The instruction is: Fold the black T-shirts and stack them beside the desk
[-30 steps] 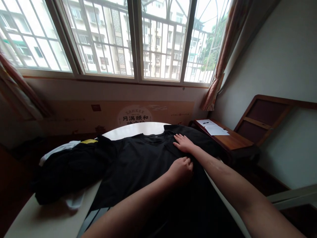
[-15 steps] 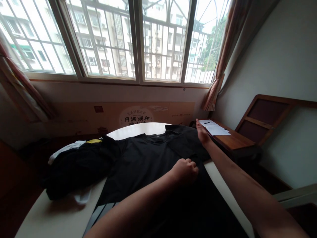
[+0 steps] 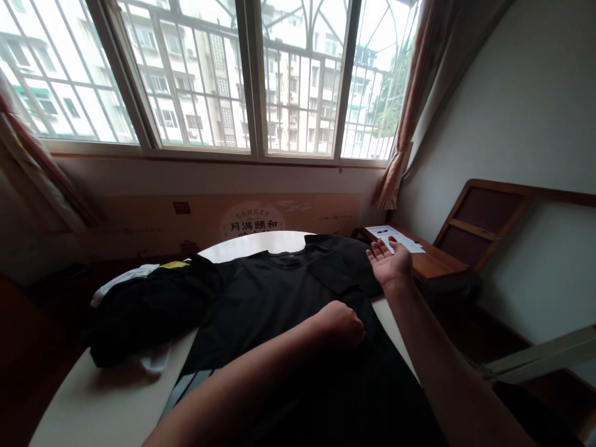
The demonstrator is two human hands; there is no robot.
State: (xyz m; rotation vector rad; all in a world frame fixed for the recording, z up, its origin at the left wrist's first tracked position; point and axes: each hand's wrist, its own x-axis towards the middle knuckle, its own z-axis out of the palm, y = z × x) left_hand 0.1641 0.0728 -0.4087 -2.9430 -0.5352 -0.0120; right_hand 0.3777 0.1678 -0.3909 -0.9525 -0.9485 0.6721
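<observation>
A black T-shirt (image 3: 274, 292) lies spread on a pale round-edged table (image 3: 88, 403), its collar toward the window. My left hand (image 3: 342, 324) is closed low over the right part of the shirt, knuckles up, and appears to pinch its fabric; the fingertips are hidden beneath the hand. Beside the shirt's right sleeve (image 3: 354, 264) my right hand (image 3: 392, 264) is raised, palm up with fingers spread, holding nothing. Grey stripes show on the shirt near my left forearm.
A heap of dark clothes (image 3: 144, 304) with white and yellow pieces sits on the table's left. Papers (image 3: 410, 244) lie on a wooden chair (image 3: 447, 267) at the right. A printed cardboard panel (image 3: 298, 217) stands below the barred window.
My right hand has turned from edge-on to palm up, its fingers spreading, and has come slightly nearer. My left hand stays closed at nearly the same place on the shirt.
</observation>
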